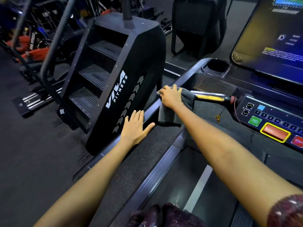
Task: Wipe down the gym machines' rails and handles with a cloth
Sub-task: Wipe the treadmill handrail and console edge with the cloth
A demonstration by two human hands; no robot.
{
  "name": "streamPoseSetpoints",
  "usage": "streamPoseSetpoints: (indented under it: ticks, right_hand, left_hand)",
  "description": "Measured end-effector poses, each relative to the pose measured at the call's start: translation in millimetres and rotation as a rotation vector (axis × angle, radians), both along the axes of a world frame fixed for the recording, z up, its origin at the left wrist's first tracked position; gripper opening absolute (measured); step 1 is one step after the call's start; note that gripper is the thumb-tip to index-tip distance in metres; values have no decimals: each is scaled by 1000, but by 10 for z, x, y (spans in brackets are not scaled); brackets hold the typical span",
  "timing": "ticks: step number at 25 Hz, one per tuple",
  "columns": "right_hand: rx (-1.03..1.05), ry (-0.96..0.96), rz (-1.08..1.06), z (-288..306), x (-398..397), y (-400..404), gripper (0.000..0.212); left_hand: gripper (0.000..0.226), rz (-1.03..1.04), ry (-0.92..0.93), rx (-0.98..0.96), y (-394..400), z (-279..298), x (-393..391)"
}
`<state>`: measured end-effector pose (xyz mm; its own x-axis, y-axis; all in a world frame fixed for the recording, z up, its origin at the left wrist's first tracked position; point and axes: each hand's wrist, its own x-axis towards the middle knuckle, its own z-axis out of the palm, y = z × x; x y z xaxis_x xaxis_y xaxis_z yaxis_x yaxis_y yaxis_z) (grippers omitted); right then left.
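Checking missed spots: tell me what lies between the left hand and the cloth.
Head view: only bare dark side rail separates the left hand from the grey cloth.

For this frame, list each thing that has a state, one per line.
left hand: open, flat on the treadmill side rail
right hand: pressing the grey cloth where rail meets handle
grey cloth: draped over the rail, part hanging down
yellow handle: bare, cloth at its left end
screen: lit
cup holder: looks empty
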<state>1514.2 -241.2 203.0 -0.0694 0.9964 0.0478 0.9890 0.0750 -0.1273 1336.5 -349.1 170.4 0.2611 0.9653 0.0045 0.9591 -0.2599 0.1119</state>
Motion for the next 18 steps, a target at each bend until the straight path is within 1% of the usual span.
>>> streamPoseSetpoints:
  ticks: [1, 2, 4, 6, 7, 10, 12, 13, 16, 17, 18]
  right_hand:
    - [16, -29, 26, -21, -93, -49, 31]
    - [42, -49, 90, -67, -135, -136, 31]
    - [104, -21, 240, -185, 10, -305, 35]
    - [126, 25, 307, -201, 272, -314, 37]
    - [124, 22, 271, -193, 364, -241, 36]
    - [50, 20, 41, -102, 336, 80, 33]
    - [43, 9, -11, -55, 154, 173, 32]
    - [55, 2, 10, -94, 110, 151, 32]
    - [182, 35, 216, -331, 291, -79, 35]
    - [218, 58, 247, -363, 412, -121, 38]
    - [243, 66, 223, -365, 507, -95, 40]
  left_hand:
    - [85, -1, 19, -9, 16, 9, -5]
    - [82, -1, 39, -11, 45, 30, -19]
    - [89, -33, 67, 56, 160, 108, -2]
    - [91, -86, 88, 112, 336, 183, 81]
    - [90, -104, 89, 116, 399, 209, 149]
    - [81, -87, 52, 42, 473, 138, 317]
    - [85, -48, 69, 27, 515, 84, 331]
    - [90, -33, 82, 46, 512, 70, 324]
    - [92, -68, 130, 135, 511, 70, 343]
    - [91, -79, 151, 136, 511, 73, 352]
    - [91, -89, 174, 133, 503, 68, 358]
